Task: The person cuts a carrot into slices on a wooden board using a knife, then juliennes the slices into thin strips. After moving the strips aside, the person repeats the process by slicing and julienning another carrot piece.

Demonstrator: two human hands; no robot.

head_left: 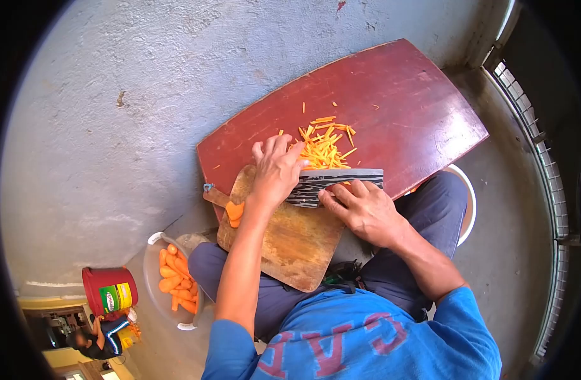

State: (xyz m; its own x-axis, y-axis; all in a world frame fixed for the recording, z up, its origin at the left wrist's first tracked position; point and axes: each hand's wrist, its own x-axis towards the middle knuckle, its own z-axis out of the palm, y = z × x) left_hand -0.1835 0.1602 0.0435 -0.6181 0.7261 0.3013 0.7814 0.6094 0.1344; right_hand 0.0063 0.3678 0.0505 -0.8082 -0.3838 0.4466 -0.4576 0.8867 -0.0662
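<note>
A wide dark knife blade with a streaked pattern lies across the top of the wooden cutting board, its straight edge beside a heap of thin carrot strips on the red table. My right hand has its fingers bent on the right part of the knife. At the blade's left end is my left hand, palm down, fingers spread, beside the carrot strips. Orange carrot pieces rest on the board's left side, by its handle, left of my left forearm.
The red table stands against the blue wall. At lower left, a clear tub holds peeled carrots, near a red bucket. Another person sits farther off. A white basin is by my right knee.
</note>
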